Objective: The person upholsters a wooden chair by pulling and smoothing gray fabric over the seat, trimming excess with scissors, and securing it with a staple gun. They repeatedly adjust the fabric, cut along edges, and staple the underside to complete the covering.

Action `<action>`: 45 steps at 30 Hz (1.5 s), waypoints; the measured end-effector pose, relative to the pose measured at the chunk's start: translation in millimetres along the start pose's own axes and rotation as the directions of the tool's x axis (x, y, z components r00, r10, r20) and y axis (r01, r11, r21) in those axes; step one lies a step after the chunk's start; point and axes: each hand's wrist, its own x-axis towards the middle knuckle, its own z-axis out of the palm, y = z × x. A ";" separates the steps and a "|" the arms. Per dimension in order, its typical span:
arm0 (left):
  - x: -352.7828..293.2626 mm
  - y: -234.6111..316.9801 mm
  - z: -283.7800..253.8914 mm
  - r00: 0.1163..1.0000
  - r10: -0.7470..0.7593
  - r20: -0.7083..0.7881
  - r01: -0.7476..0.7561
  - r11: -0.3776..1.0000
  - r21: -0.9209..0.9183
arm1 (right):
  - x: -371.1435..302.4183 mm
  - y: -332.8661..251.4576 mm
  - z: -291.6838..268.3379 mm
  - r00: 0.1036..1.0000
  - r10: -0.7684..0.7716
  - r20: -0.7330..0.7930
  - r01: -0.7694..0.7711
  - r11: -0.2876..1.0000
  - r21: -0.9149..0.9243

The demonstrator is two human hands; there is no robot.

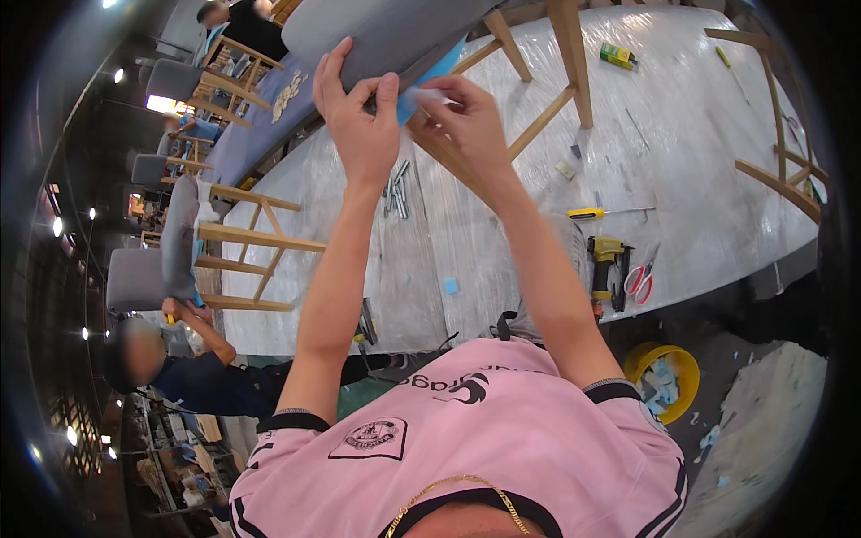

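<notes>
A grey upholstered chair (404,36) with wooden legs (570,67) lies tipped on the table in front of me. My left hand (363,130) rests against its padded edge, fingers stretched and thumb raised. Close beside it, my right hand (473,125) pinches a thin whitish-blue strip (429,99), slightly blurred. Bright blue material (444,65) shows under the edge of the upholstery, between the two hands. Whether the strip is joined to that blue material I cannot tell.
The plastic-covered table (502,242) holds bolts (397,190), a yellow-handled screwdriver (587,213), a staple gun (608,260), red-handled scissors (640,280) and a green can (619,56). A yellow bucket (689,381) stands below. Left, a co-worker (211,381) handles another chair (184,233).
</notes>
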 end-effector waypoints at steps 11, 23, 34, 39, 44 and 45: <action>-13.1 3.8 -12.8 0.988 0.155 0.019 -0.154 0.940 0.305 | -15.7 101.9 -139.2 0.930 0.258 -0.263 -0.360 0.789 -0.499; 6.8 0.8 2.0 0.982 0.169 -0.086 -0.150 0.970 0.190 | -136.7 223.1 -421.9 0.663 0.035 -0.748 -0.732 0.242 -0.637; 1.8 -5.7 1.2 0.966 0.253 -0.044 -0.231 0.931 0.281 | -89.4 49.6 -178.5 0.991 -0.072 -0.117 0.018 0.914 -0.406; -0.5 -8.8 6.0 0.973 0.223 -0.058 -0.201 0.945 0.257 | -71.2 29.4 -145.3 0.981 -0.191 0.040 0.160 0.673 -0.722; -0.5 -9.5 7.9 0.979 0.196 -0.054 -0.181 0.961 0.210 | -57.7 39.5 -151.7 0.971 -0.219 -0.097 0.086 0.698 -0.711; -0.9 -9.2 7.5 0.980 0.194 -0.049 -0.180 0.961 0.211 | -53.3 37.3 -151.7 0.972 -0.209 -0.107 0.069 0.689 -0.722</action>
